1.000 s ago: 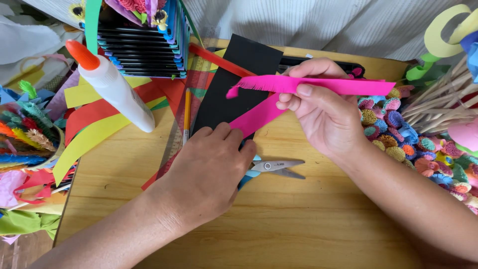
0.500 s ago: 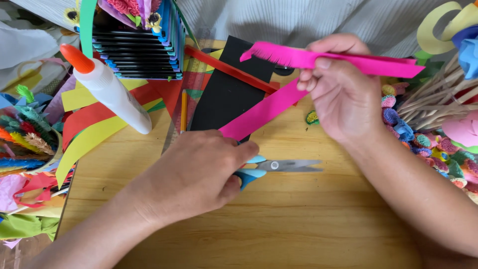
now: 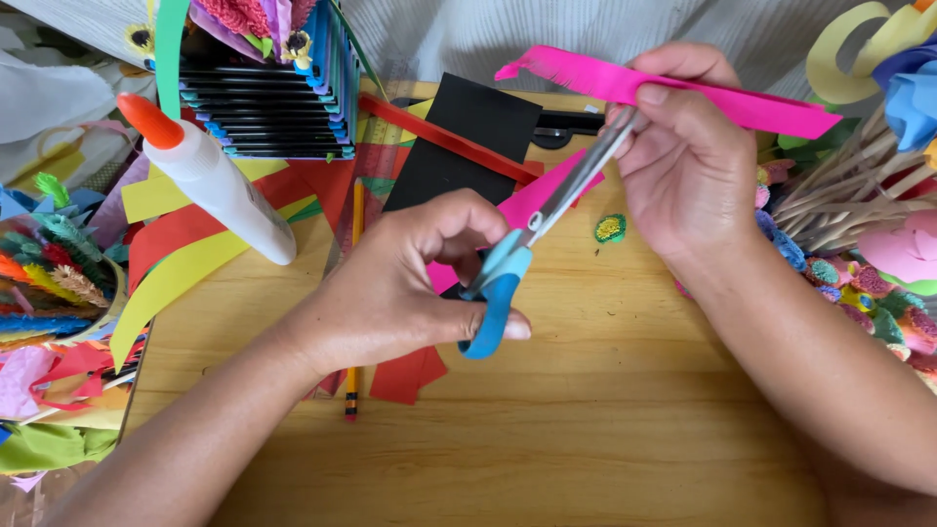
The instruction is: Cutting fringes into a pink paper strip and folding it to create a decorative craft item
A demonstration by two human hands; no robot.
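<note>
While right hand [image 3: 683, 166] pinches pink paper strip [image 3: 673, 93] above table's [image 3: 586, 429] far edge, left hand [image 3: 410, 283] grips blue-handled scissors [image 3: 532, 249], blades touching strip.

Over a wooden table [image 3: 586, 429], the left hand [image 3: 410, 283] grips blue-handled scissors [image 3: 527, 244], their blades pointing up toward a fringed pink paper strip [image 3: 673, 93] pinched in the right hand [image 3: 683, 166]. A white glue bottle [image 3: 210, 176] with an orange cap leans at the left over red and yellow paper strips [image 3: 185, 259]. A black paper sheet [image 3: 459, 137] lies behind the hands, and a pencil [image 3: 353, 293] lies partly under the left hand.
</note>
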